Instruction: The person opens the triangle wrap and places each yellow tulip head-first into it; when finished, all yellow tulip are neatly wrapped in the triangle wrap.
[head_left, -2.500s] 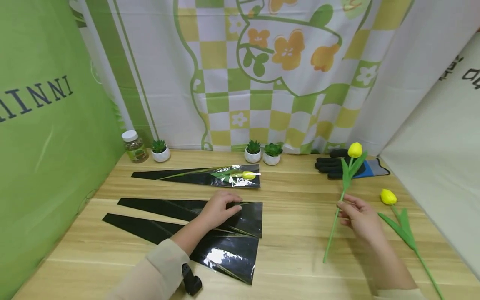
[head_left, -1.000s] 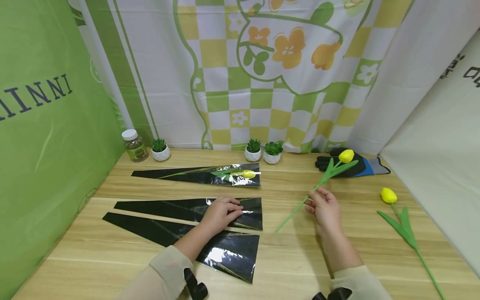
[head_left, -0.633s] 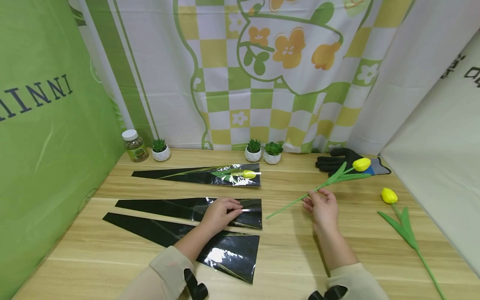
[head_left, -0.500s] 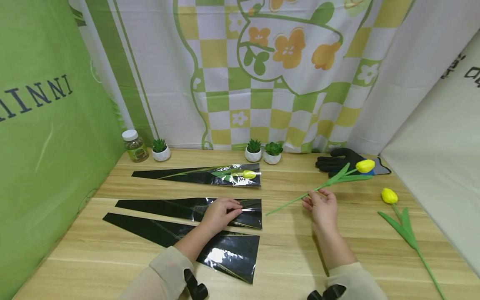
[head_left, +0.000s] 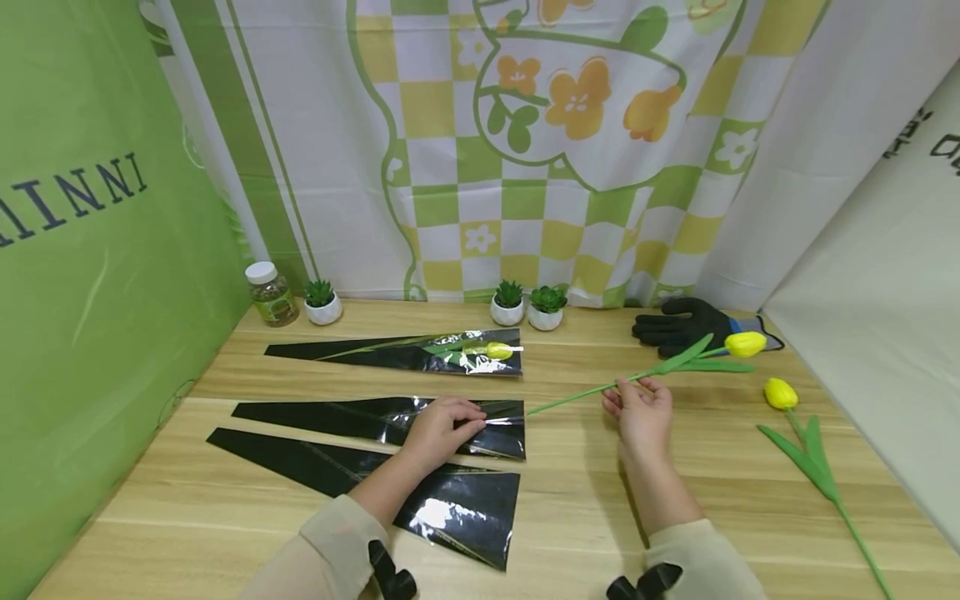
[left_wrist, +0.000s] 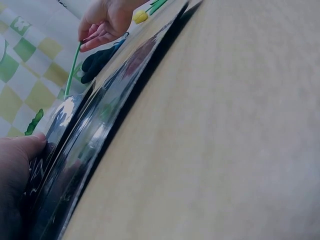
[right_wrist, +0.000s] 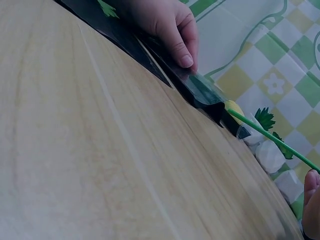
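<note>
A flowered curtain (head_left: 525, 125) is hanging behind the wooden surface (head_left: 585, 500). The left hand (head_left: 442, 421) is pressing flat on a black sleeve (head_left: 360, 414); the right hand (head_left: 637, 408) is pinching a yellow tulip (head_left: 744, 344), stem nearly level, tip beside the sleeve's mouth.

Seen low along the bench (left_wrist: 225, 150), the pale wood grain fills most of the frame. At the lower left edge the left hand (left_wrist: 15, 165) rests on the glossy black wrapping sleeves (left_wrist: 85, 150), which stretch away toward the upper middle. Far off at the top, the right hand (left_wrist: 107, 20) pinches a thin green stem (left_wrist: 72, 70). A yellow bud (left_wrist: 140, 17) shows just beside that hand, and a dark glove (left_wrist: 97, 60) lies beyond the sleeves.
</note>
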